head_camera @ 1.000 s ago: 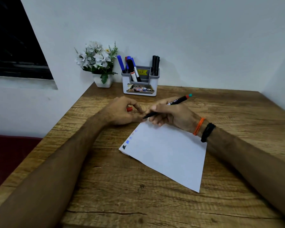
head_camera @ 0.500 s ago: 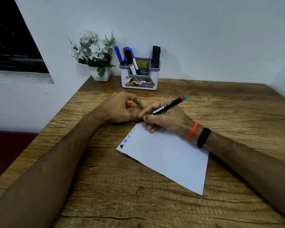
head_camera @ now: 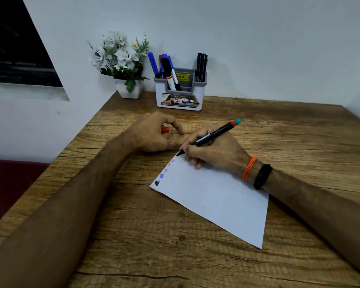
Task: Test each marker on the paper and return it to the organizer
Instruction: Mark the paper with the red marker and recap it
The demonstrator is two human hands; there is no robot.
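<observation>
My right hand grips a black marker with a red and teal end. Its tip touches the far left corner of the white paper. Several small blue, red and black marks run along the paper's left edge. My left hand rests on the table just left of that corner and holds a red cap in its curled fingers. The grey and white organizer stands at the back by the wall, with blue and black markers on its left and black pens on its right.
A white pot of white flowers stands left of the organizer in the corner. The wooden table ends at a wall on the left and at the back. A dark red surface lies beyond the table's left edge.
My right hand lowered the marker so its tip came down onto the paper's far corner. My left hand stayed beside it with the red cap.
</observation>
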